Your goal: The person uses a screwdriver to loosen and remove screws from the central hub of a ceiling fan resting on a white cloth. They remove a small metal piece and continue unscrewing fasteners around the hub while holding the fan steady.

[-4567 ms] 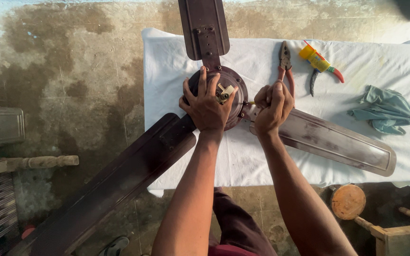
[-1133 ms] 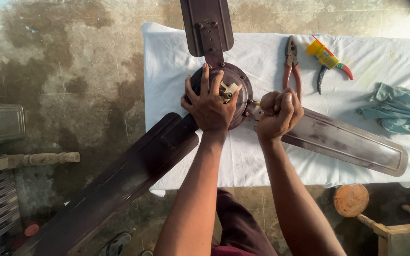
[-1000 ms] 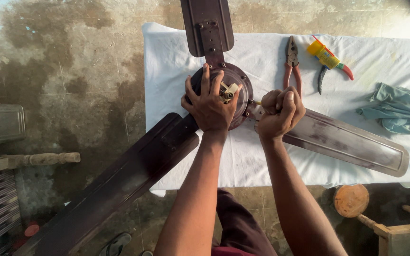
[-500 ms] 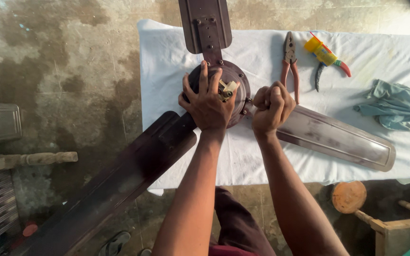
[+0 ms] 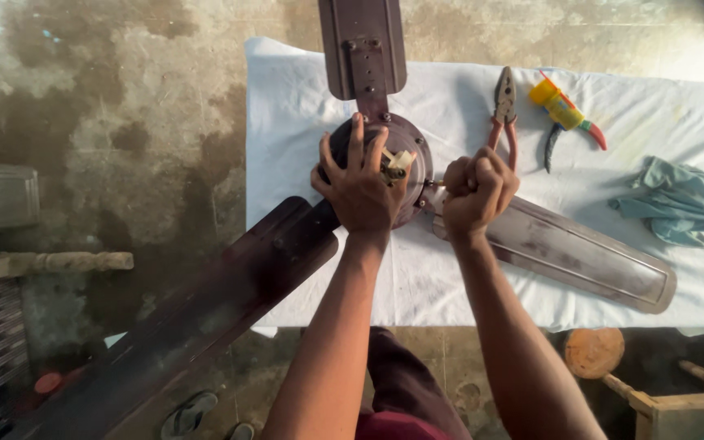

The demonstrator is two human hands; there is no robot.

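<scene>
A dark brown ceiling fan lies on a white cloth-covered table [image 5: 450, 285]. Its round motor hub [image 5: 413, 151] sits near the table's left part. My left hand [image 5: 360, 183] is spread flat on the hub, pressing it down. My right hand [image 5: 476, 194] is a fist closed around a tool whose thin shaft points left at the joint between hub and right blade [image 5: 580, 253]; the tool itself is mostly hidden. One blade [image 5: 364, 45] runs away from me, another long blade [image 5: 205, 318] hangs off the table toward the lower left.
Red-handled pliers [image 5: 504, 106], a yellow tool with a green and red handle [image 5: 564, 110] and a crumpled teal rag [image 5: 678, 204] lie on the cloth. A round wooden piece [image 5: 594, 352] and a wooden frame [image 5: 678, 407] sit lower right. Stained concrete floor [image 5: 107, 106] lies left.
The view has shifted slightly. My right fist has turned a little on the tool at the blade joint. My left hand has stayed on the hub.
</scene>
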